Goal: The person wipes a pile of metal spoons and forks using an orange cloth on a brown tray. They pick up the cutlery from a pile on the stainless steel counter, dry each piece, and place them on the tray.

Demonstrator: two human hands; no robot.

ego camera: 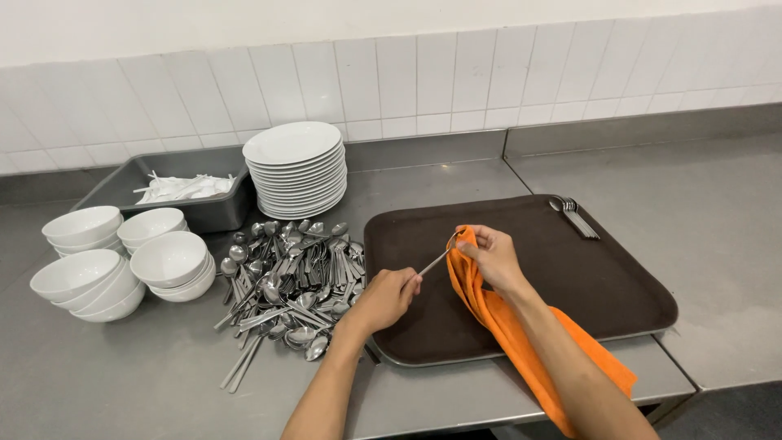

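My left hand (pixel 389 295) pinches the handle end of a metal utensil (pixel 435 261) held over a dark brown tray (pixel 603 277). My right hand (pixel 491 255) grips an orange cloth (pixel 505 326) wrapped around the utensil's head, which is hidden in the cloth. The cloth trails down under my right forearm and over the counter's front edge. A pile of several spoons (pixel 293 281) lies on the steel counter just left of the tray, beside my left hand. A few forks (pixel 573 213) lie together at the tray's far right corner.
A stack of white plates (pixel 296 167) stands behind the spoon pile. Stacked white bowls (pixel 122 261) sit at the left. A grey tub (pixel 208 213) holding white spoons is at the back left. A tiled wall runs behind the steel counter (pixel 717 236).
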